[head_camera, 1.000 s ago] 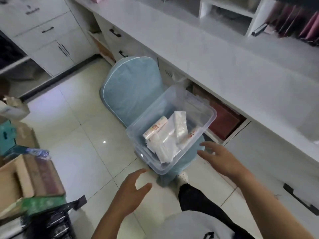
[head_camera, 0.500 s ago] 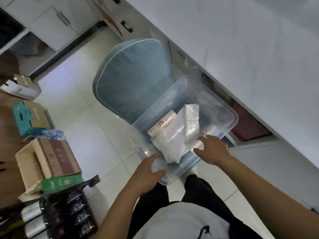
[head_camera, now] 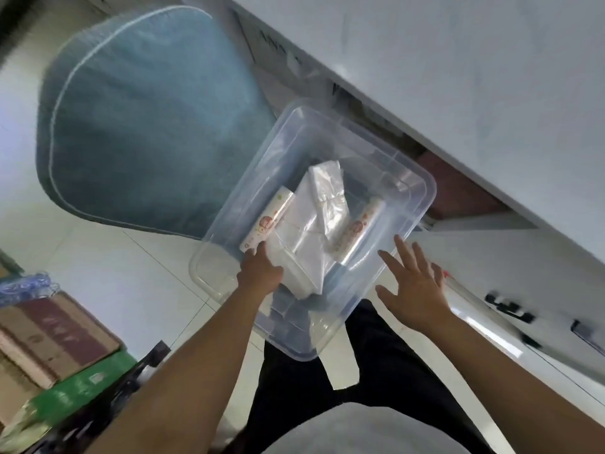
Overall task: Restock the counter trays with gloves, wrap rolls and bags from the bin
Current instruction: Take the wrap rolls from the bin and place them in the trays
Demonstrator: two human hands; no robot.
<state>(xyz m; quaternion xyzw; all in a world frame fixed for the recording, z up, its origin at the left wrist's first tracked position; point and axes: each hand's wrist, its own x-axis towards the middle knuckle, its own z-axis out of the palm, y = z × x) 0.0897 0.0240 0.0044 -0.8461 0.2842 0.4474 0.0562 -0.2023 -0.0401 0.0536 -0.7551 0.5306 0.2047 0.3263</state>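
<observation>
A clear plastic bin (head_camera: 423,181) rests on a blue chair. Inside lie a printed wrap roll (head_camera: 269,221) on the left, a second wrap roll (head_camera: 359,230) on the right, and a heap of clear plastic bags (head_camera: 316,217) between them. My left hand (head_camera: 261,273) reaches into the bin, knuckles up, at the near end of the left roll and on the corner of the bag heap. Its fingers curl downward out of sight. My right hand (head_camera: 416,285) hovers with spread fingers just outside the bin's near right rim, holding nothing.
The chair's blue backrest (head_camera: 140,126) rises left of the bin. A white counter (head_camera: 458,77) runs along the right, with an open shelf holding a reddish box (head_camera: 458,193) and drawers with dark handles (head_camera: 510,309) below. Cardboard boxes (head_camera: 55,335) and a green box (head_camera: 82,386) crowd the floor at left.
My left hand has left the bin's near rim and gone inside onto the bags. My right hand has come out of the bin and opened beside it. The view has moved closer.
</observation>
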